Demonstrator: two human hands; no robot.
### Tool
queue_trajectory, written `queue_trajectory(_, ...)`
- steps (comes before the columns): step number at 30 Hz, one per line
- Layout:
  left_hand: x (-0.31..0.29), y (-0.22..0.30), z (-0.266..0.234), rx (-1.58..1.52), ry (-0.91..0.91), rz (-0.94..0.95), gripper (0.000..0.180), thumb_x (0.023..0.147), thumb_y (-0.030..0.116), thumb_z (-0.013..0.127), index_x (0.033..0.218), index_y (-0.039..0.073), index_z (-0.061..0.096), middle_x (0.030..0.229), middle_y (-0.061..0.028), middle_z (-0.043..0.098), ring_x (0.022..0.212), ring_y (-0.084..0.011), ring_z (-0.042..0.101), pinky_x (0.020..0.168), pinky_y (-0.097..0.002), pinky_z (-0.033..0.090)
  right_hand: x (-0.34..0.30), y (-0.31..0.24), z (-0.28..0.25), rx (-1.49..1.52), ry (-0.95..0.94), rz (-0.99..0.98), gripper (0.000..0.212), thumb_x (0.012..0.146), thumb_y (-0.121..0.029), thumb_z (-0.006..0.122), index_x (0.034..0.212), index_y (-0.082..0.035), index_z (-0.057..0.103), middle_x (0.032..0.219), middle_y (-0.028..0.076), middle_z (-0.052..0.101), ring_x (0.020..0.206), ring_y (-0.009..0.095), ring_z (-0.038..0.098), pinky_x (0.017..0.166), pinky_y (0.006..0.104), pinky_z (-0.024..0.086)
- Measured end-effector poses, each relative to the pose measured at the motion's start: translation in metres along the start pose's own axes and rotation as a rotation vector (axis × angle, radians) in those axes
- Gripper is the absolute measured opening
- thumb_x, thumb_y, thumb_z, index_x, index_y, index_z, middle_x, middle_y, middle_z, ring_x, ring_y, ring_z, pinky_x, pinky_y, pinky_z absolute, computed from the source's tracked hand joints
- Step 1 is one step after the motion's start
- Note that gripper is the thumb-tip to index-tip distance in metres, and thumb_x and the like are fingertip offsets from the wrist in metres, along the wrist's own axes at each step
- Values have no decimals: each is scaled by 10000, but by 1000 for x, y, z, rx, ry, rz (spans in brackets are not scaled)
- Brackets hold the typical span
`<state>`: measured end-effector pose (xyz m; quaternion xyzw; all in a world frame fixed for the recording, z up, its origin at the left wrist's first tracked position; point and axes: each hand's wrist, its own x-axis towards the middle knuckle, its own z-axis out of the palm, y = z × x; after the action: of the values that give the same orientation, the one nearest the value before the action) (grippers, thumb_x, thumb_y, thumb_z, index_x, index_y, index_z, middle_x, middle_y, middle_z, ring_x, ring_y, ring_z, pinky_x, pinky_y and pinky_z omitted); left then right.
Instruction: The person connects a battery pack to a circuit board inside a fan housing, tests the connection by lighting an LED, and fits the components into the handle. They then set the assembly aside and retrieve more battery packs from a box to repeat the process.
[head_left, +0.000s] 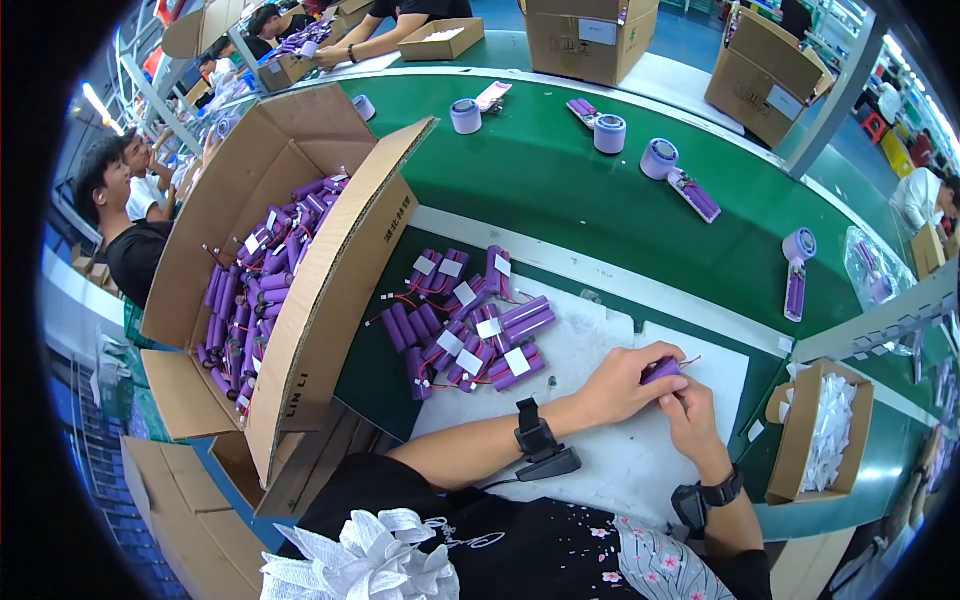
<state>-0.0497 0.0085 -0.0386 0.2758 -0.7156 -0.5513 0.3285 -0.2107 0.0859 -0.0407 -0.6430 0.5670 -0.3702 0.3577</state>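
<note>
Between my two hands is a purple battery pack (661,370), with a short red wire sticking out at its far right. My left hand (622,386) has its fingers curled round the pack from the left. The fingertips of my right hand (692,418) press on its near right side. Both hands are over a white board (590,440) on the green bench. To the left of them lies a loose pile of purple battery packs (470,325), several with white labels and thin red wires. My fingers cover much of the held pack.
A large open cardboard box (340,290) of purple packs tilts at the left. To the right stands a small carton (785,480) of white slips. Beyond a pale rail, several round lilac parts (610,134) with purple packs sit on the green belt (540,180). A metal post (880,318) juts in at right.
</note>
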Motion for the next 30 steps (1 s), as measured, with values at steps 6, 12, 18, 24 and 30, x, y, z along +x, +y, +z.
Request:
queue_trajectory(6,0,0,0,-45,-20,-49,284,895,185,646,1141,49,610,836,-109,670,692,-189,633,651,-298,503,1,0,2,0,43,-20,184,911,-120,528,874,48,593,742,98,621,657,163,562,603,293,444)
queue_trajectory(12,1,3,-2,-40,-14,-49,283,899,189,645,1141,47,610,826,-111,665,676,-186,618,645,-297,500,0,2,3,-8,41,-5,191,922,-129,535,887,47,599,744,103,628,663,168,577,609,300,454)
queue_trajectory(18,1,3,-1,-10,16,-22,295,894,206,653,1139,48,611,823,-115,659,682,-190,627,643,-301,502,-1,5,2,-10,30,-5,214,951,-133,513,911,58,604,759,106,642,689,163,598,628,297,473)
queue_trajectory(24,1,2,1,-25,39,-24,305,885,212,664,1135,45,613,830,-121,657,679,-193,626,642,-302,504,-2,11,3,37,62,14,200,948,-123,523,887,50,601,744,146,634,650,267,619,596,346,473)
queue_trajectory(30,2,3,1,-22,51,-19,313,875,214,674,1129,41,616,836,-126,655,670,-193,619,637,-303,503,-1,8,3,26,54,18,222,964,-133,506,898,56,603,754,128,639,669,224,614,617,323,479)
